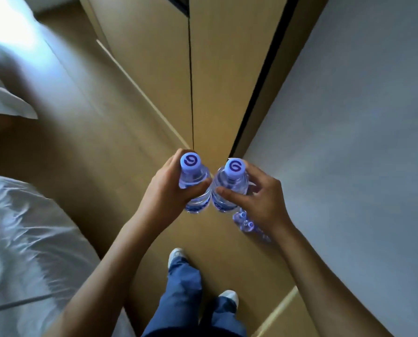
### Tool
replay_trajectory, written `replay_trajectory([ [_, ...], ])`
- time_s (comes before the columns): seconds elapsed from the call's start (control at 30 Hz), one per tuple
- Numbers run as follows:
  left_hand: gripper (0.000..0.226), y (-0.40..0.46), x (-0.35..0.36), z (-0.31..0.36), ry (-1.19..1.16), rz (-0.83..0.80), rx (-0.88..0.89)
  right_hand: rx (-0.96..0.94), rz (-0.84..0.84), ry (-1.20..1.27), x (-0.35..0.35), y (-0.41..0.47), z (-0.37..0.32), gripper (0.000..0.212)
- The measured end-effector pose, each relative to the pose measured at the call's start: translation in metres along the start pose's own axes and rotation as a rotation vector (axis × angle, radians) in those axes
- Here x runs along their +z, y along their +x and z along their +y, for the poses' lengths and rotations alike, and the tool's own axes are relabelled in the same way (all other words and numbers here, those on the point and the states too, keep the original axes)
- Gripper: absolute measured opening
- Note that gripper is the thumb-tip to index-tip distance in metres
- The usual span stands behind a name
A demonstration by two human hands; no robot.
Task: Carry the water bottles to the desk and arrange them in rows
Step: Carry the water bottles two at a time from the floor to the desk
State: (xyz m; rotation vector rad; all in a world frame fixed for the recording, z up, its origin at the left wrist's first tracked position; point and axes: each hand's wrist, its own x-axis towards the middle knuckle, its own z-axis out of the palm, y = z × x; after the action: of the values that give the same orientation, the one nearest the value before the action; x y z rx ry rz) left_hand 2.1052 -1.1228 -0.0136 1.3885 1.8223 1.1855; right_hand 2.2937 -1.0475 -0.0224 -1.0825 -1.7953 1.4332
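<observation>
Each hand holds 1 water bottle upright in front of the body: the left hand is wrapped around the left bottle just under its cap, and the right hand pinches the right bottle with thumb and fingers around its shoulder. The 2 bottles sit side by side, almost touching. Below the right grip, partly hidden by that wrist, more bottles stand on the floor; 2 caps show, the rest is too blurred to count. Ahead of both grips stand wooden wardrobe doors. Left of the left grip lies a bed with white sheets; right of the right grip runs a grey wall. Beneath are 2 jeans-clad legs in pale shoes.
</observation>
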Motion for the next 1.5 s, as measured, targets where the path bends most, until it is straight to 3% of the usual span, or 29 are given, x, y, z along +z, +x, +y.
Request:
replay_trajectory([
  [0.23, 0.037, 0.018, -0.119, -0.033, 0.039, 0.183, -0.042, -0.007, -0.113, 0.046, 0.11, 0.082, -0.053, 0.063],
  [0.6, 0.031, 0.097, -0.23, -0.108, 0.052, 0.366, -0.168, 0.011, -0.299, 0.051, 0.229, 0.228, -0.086, 0.051],
  [0.77, 0.038, 0.195, -0.275, -0.147, 0.114, 0.4, -0.22, -0.011, -0.381, 0.028, 0.27, 0.349, -0.095, 0.055],
  [1.1, 0.032, 0.39, -0.397, -0.197, 0.12, 0.526, -0.264, -0.094, -0.507, -0.044, 0.363, 0.595, -0.16, 0.056],
  [1.5, 0.041, 0.594, -0.617, -0.333, 0.186, 0.51, -0.244, -0.069, -0.564, -0.036, 0.569, 0.853, -0.208, 0.064],
])
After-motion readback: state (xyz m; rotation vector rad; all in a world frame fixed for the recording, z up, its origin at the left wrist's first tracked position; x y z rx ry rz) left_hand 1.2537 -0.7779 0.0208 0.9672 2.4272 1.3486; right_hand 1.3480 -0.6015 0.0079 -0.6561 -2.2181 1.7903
